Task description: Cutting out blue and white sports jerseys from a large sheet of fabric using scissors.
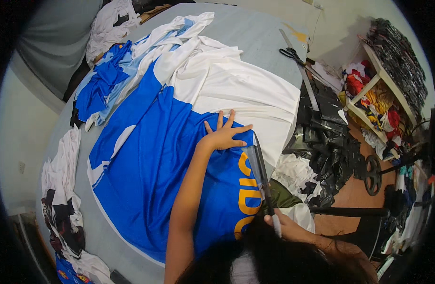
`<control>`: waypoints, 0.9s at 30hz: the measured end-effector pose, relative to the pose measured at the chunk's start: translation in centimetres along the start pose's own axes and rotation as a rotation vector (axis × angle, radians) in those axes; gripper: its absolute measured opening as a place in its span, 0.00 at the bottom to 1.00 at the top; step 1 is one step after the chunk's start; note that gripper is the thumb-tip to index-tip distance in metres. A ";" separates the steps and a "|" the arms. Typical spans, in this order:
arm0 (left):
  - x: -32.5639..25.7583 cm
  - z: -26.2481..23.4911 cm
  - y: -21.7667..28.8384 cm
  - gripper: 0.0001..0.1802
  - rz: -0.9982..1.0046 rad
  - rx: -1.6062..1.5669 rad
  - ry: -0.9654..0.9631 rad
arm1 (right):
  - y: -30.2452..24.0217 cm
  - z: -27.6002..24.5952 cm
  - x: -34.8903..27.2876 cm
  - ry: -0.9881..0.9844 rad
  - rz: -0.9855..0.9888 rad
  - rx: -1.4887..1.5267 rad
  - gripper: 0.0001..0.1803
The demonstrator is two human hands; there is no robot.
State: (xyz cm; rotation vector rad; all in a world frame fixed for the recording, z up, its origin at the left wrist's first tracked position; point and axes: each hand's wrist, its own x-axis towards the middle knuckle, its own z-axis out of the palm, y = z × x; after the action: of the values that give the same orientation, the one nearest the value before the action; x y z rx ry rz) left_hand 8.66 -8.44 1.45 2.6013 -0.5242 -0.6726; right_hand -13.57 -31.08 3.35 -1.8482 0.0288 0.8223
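Observation:
A large blue and white fabric piece [146, 137] with orange lettering lies spread and wrinkled over the grey table. My left hand [224, 135] rests flat on its blue part, fingers spread, near the seam with the white part. At the fabric's right edge, my right hand [288, 227] grips a pair of long scissors [261, 165] by the handle. The blades point away from me along the lettered edge, their tips close to my left fingers. Dark hair hides part of the scissors' handle and the near fabric.
Another pair of scissors [292, 55] and a metal ruler [310, 90] lie at the table's far right edge. Crumpled clothes [61, 165] line the left side. Black plastic bags [328, 142] sit below on the right, before a shelf [381, 73] stuffed with cloth.

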 end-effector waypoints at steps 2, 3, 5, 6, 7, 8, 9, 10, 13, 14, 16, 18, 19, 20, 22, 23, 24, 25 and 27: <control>-0.3 -0.2 0.1 0.34 0.018 -0.017 0.011 | -0.9 0.6 0.4 -0.066 0.056 -0.047 0.28; -0.3 -0.2 0.2 0.34 0.010 -0.013 0.014 | -1.3 1.0 0.6 -0.058 0.057 -0.034 0.29; -0.2 -0.3 0.1 0.34 0.012 -0.008 0.016 | -1.8 1.4 0.9 -0.057 0.062 -0.018 0.30; -0.2 -0.2 0.0 0.33 0.021 -0.003 0.024 | -2.0 1.5 1.1 -0.041 0.072 -0.020 0.30; -0.1 -0.3 0.1 0.33 0.017 0.004 0.022 | -2.1 1.5 1.1 -0.023 0.081 -0.023 0.31; -0.1 -0.4 0.1 0.33 0.015 0.003 0.019 | -2.0 1.4 1.3 -0.026 0.083 -0.021 0.31; 0.0 -0.6 0.2 0.32 0.014 0.004 0.017 | -1.7 1.3 1.5 -0.030 0.075 -0.024 0.30; 0.0 -0.6 0.1 0.32 0.011 0.006 0.015 | -1.5 1.4 1.6 -0.035 0.068 -0.026 0.30; 0.0 -0.6 0.1 0.31 0.007 0.007 0.022 | -2.3 1.3 1.4 -0.048 0.035 -0.028 0.30; -0.1 -0.7 0.2 0.31 0.008 0.005 0.022 | -2.0 1.4 1.3 -0.048 0.036 -0.029 0.30; 0.0 -0.6 0.1 0.29 0.015 -0.008 0.034 | -1.1 1.5 1.6 -0.023 -0.002 -0.042 0.29; 0.3 0.1 -0.2 0.26 0.001 -0.012 0.034 | -1.6 1.5 1.7 -0.017 0.043 -0.057 0.29; 0.4 0.3 -0.2 0.24 -0.003 -0.013 0.063 | -2.0 1.5 1.5 0.007 0.071 -0.077 0.29; 0.5 0.6 -0.2 0.23 -0.008 -0.014 0.093 | -2.0 1.6 1.3 0.009 0.071 -0.079 0.29; 0.7 1.7 0.2 0.20 -0.009 -0.053 0.261 | -2.0 1.6 1.1 0.047 0.070 -0.072 0.28; 0.8 1.9 0.2 0.18 0.081 -0.003 0.444 | -2.0 1.7 0.9 0.048 0.068 -0.076 0.28; 0.9 2.2 0.1 0.16 0.171 0.047 0.625 | -1.9 1.7 0.7 0.061 0.079 -0.018 0.28; 0.8 1.7 -0.1 0.13 0.331 0.043 0.684 | -1.7 1.7 0.7 0.070 0.086 0.040 0.28; 1.5 1.5 -1.0 0.12 0.302 -0.081 0.506 | -0.6 1.6 1.0 0.079 0.052 0.036 0.28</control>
State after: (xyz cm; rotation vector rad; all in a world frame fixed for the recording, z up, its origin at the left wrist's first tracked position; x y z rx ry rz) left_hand 9.36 -8.73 -0.77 2.4122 -0.6818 0.0638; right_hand -13.46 -29.11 2.97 -1.8522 0.1411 0.7789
